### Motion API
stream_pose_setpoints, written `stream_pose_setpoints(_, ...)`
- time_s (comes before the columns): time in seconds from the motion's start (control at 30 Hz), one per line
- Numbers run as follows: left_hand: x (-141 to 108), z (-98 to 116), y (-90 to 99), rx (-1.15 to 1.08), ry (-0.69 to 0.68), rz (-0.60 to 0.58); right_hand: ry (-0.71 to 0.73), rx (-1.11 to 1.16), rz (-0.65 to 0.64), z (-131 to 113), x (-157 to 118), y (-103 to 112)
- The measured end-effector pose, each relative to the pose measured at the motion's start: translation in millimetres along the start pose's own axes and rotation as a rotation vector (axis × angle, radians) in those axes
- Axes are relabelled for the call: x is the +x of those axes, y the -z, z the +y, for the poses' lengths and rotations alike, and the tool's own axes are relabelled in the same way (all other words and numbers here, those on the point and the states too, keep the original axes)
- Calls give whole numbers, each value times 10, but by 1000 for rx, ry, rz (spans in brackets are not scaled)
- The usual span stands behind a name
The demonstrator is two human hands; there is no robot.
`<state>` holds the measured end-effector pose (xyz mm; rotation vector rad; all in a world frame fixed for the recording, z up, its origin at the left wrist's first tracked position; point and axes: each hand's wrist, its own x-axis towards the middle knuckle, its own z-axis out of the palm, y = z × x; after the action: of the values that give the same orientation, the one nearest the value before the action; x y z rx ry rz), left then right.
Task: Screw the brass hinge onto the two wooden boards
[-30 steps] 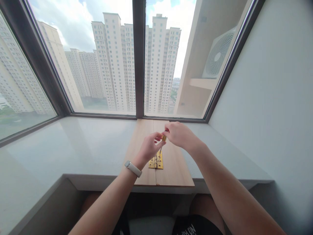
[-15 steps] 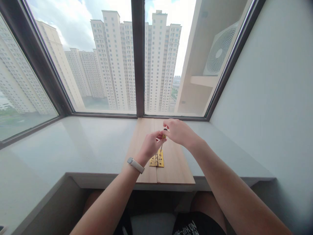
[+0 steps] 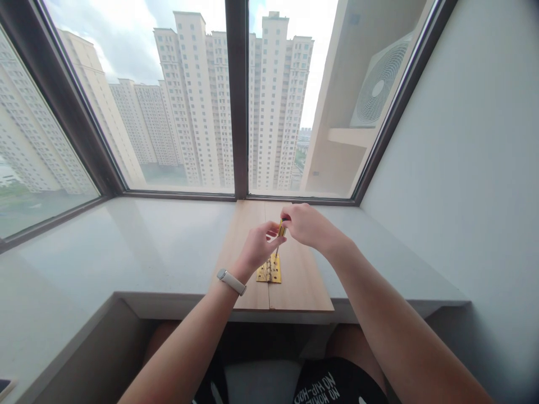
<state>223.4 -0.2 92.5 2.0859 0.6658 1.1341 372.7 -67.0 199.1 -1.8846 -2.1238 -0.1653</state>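
A screwdriver (image 3: 282,229) with a yellow and black handle stands slightly tilted, its thin shaft reaching down to the upper right part of a brass-coloured hinge (image 3: 269,271). My right hand (image 3: 304,223) grips the top of the handle with bent fingers. Lower on the same handle, my left hand (image 3: 261,244) pinches it between thumb and fingers. The hinge lies unfolded across the seam between two pale wooden boards (image 3: 295,292), and dark holes or screws show in its leaves. My left hand partly covers the hinge's upper left side.
Beneath the boards is a white window ledge (image 3: 168,247), whose front edge drops off above my legs. Dark window frames (image 3: 240,112) rise behind it. To the right stands a white wall (image 3: 463,140). A dark object (image 3: 5,386) shows at the lower left corner.
My right-hand fingers have closed further around the top of the screwdriver, and more of its yellow handle shows. My left hand stays nearly in place. The whole view has shifted slightly.
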Motion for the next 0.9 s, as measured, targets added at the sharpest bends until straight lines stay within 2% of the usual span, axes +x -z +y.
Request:
stream_pose_setpoints(0.27, 6, 6, -34, 50, -12, 20, -83, -139, -27, -89, -15, 31)
stream_pose_setpoints(0.43, 13, 51, -52, 69, -62, 25, -93, -188, 38, -154, -29, -5)
stream_pose_setpoints(0.53, 16, 55, -60, 47, -48, 44, -115, -180, 45, -151, -35, -30)
stream_pose_setpoints(0.67, 32, 15, -74, 17, 4, 42, -2, -38, 61, -98, -37, -36)
stream_pose_setpoints(0.77, 40, -23, -75, -6, 10, 24, 102, 20, 20, -62, -25, -43)
stream_pose_setpoints(0.9, 31, -45, -57, -39, 17, -5, 116, 26, -13, -55, -4, -61)
